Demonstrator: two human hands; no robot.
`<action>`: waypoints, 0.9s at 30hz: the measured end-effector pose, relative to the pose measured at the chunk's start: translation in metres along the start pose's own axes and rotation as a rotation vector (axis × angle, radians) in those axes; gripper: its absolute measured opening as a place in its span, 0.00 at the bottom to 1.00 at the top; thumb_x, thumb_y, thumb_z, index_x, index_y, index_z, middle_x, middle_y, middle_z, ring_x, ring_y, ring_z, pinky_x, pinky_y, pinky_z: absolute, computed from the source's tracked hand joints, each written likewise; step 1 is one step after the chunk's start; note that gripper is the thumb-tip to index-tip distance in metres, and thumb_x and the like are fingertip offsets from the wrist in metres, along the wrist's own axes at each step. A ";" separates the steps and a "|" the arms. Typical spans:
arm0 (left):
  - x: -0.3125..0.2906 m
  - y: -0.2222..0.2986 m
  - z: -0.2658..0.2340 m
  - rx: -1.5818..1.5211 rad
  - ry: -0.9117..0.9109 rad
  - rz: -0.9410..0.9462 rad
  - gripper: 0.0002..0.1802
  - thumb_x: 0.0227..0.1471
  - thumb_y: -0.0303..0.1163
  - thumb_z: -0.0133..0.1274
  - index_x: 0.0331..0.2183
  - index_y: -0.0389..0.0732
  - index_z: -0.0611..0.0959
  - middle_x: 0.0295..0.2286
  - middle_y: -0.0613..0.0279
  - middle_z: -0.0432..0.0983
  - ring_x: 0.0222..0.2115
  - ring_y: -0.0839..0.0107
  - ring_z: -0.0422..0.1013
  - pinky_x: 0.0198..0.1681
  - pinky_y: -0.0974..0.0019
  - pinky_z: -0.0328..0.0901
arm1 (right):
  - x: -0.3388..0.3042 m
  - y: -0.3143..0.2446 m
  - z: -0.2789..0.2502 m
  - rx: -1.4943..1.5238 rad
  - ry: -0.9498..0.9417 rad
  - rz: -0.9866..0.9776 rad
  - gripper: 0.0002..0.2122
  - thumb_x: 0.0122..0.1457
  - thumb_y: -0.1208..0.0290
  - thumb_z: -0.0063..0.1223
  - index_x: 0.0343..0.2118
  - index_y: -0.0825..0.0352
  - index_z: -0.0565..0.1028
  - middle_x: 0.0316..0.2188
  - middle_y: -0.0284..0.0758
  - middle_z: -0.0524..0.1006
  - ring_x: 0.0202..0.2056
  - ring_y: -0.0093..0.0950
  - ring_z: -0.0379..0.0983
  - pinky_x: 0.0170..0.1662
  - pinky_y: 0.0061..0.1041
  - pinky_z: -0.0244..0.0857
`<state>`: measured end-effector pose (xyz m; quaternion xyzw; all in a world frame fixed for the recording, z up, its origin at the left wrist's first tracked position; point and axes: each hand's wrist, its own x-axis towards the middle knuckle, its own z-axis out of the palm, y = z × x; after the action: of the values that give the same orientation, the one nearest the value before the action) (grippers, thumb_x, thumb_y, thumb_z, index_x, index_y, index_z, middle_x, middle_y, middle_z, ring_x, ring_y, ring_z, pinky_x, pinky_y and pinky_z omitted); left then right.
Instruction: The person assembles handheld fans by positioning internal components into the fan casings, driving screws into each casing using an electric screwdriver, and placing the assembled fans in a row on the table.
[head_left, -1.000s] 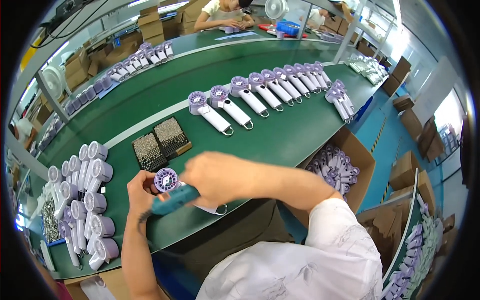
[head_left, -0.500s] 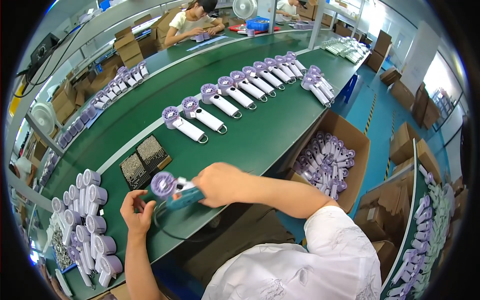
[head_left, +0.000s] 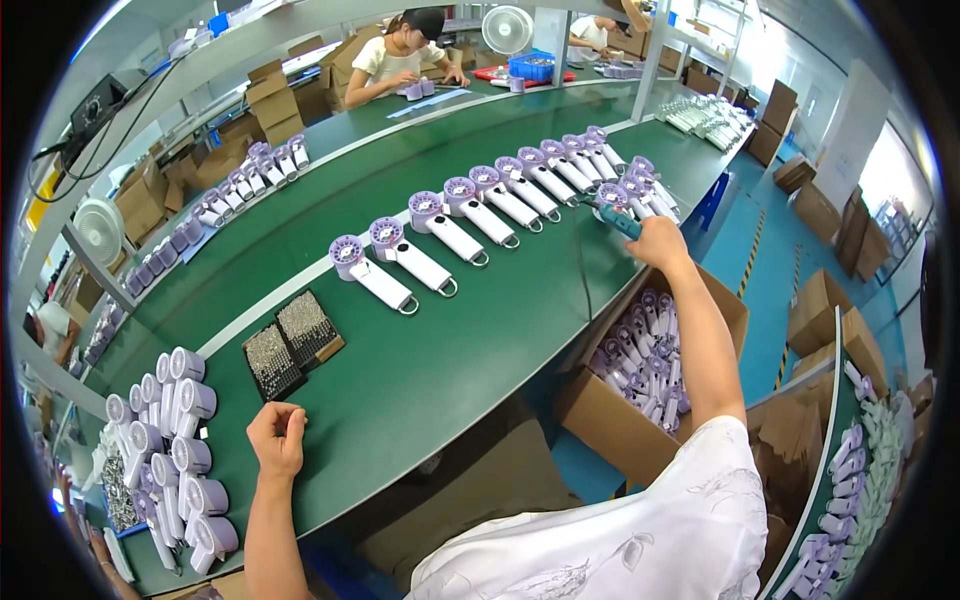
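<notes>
My right hand [head_left: 660, 242] is stretched out to the right end of the bench, wrapped round a teal electric screwdriver [head_left: 622, 222]. Its tip lies against a cluster of white and purple handheld fans [head_left: 652, 190], and a dark cord hangs from it across the bench edge. My left hand [head_left: 276, 440] is closed above the near bench, thumb against the curled fingers; whether a small thing is in them cannot be seen. Just beyond it lies a black screw tray [head_left: 270, 362] in two parts, filled with small screws. A slanted row of handheld fans [head_left: 440, 235] lies across the middle.
White and purple fan parts [head_left: 185, 450] stand clustered at the left, by a blue bin of small metal parts [head_left: 120, 505]. An open carton [head_left: 590, 405] holding many fans stands below the right bench edge. Across the green bench [head_left: 400, 370] a co-worker [head_left: 400, 60] handles parts.
My right hand has swung from beside my left hand to the far right with the screwdriver. The fan that was between my hands is gone from there. My left fingers have curled closed.
</notes>
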<state>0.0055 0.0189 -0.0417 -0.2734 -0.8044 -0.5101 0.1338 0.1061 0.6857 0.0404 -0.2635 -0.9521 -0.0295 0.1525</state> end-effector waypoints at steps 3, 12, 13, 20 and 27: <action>-0.005 0.002 0.001 0.012 0.062 -0.049 0.09 0.56 0.26 0.58 0.25 0.34 0.79 0.19 0.68 0.75 0.18 0.85 0.66 0.22 0.78 0.59 | 0.020 0.014 0.019 -0.004 -0.001 0.030 0.17 0.43 0.62 0.69 0.29 0.72 0.82 0.31 0.52 0.81 0.37 0.47 0.79 0.45 0.41 0.73; -0.021 0.047 0.013 0.194 0.003 0.108 0.08 0.46 0.26 0.66 0.23 0.39 0.81 0.17 0.63 0.72 0.15 0.75 0.66 0.18 0.71 0.60 | 0.064 0.032 0.065 -0.079 0.048 -0.156 0.21 0.46 0.58 0.68 0.32 0.74 0.79 0.33 0.54 0.79 0.37 0.53 0.76 0.41 0.46 0.71; -0.029 0.058 0.015 0.165 -0.003 0.125 0.09 0.45 0.28 0.68 0.23 0.40 0.81 0.17 0.62 0.72 0.14 0.74 0.67 0.18 0.70 0.61 | 0.060 0.033 0.068 -0.060 0.125 -0.216 0.20 0.48 0.60 0.67 0.34 0.74 0.77 0.34 0.54 0.78 0.37 0.53 0.75 0.42 0.46 0.70; -0.086 0.102 -0.014 0.273 0.079 0.252 0.09 0.40 0.19 0.63 0.27 0.37 0.80 0.21 0.59 0.76 0.18 0.67 0.72 0.20 0.67 0.65 | 0.019 -0.030 0.027 0.193 0.520 -0.608 0.25 0.46 0.82 0.60 0.51 0.72 0.74 0.42 0.48 0.79 0.44 0.50 0.76 0.48 0.41 0.70; -0.147 0.103 -0.139 0.989 0.498 -0.115 0.22 0.36 0.14 0.51 0.40 0.34 0.80 0.37 0.50 0.77 0.36 0.52 0.73 0.37 0.59 0.70 | -0.047 -0.226 -0.037 0.641 0.734 -1.149 0.11 0.53 0.82 0.64 0.39 0.76 0.78 0.30 0.45 0.80 0.30 0.40 0.78 0.33 0.30 0.73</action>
<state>0.1754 -0.1164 0.0244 -0.0051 -0.9058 -0.1277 0.4041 0.0391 0.4638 0.0669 0.3585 -0.7897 0.0882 0.4900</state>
